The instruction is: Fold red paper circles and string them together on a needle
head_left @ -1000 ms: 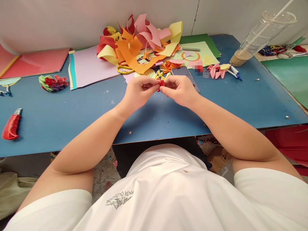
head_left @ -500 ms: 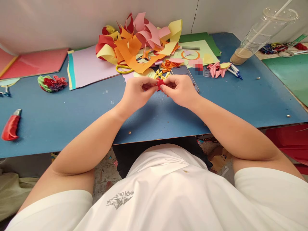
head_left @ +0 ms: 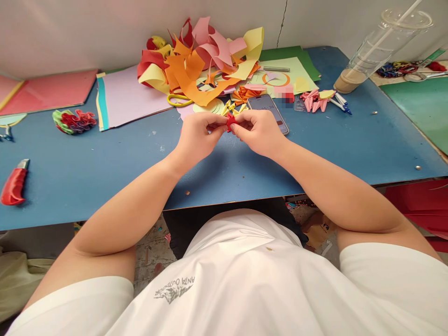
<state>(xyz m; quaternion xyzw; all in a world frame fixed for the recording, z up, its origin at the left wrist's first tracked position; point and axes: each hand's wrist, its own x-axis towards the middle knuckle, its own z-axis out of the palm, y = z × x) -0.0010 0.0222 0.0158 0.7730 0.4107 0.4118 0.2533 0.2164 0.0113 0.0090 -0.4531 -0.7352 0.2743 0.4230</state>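
Observation:
A small folded red paper piece (head_left: 230, 122) is pinched between both of my hands above the blue table (head_left: 105, 158). My left hand (head_left: 199, 134) is closed on its left side with thumb and fingertips. My right hand (head_left: 259, 130) is closed on its right side in the same way. Most of the piece is hidden by my fingers. Just beyond my hands lie small folded yellow paper pieces (head_left: 231, 108) and a phone (head_left: 268, 106) with its screen lit.
A heap of cut coloured paper scraps (head_left: 199, 65) and yellow scissors (head_left: 178, 99) lie at the back. Lilac sheets (head_left: 129, 95), a red-and-green paper rosette (head_left: 73, 121) and a red-handled knife (head_left: 13, 183) are on the left. A tilted plastic cup (head_left: 374, 51), pink folded pieces (head_left: 315, 99) and pens (head_left: 341, 103) are at right.
My hands have kept working the red piece in place, with only small finger shifts. The phone screen now shows lit.

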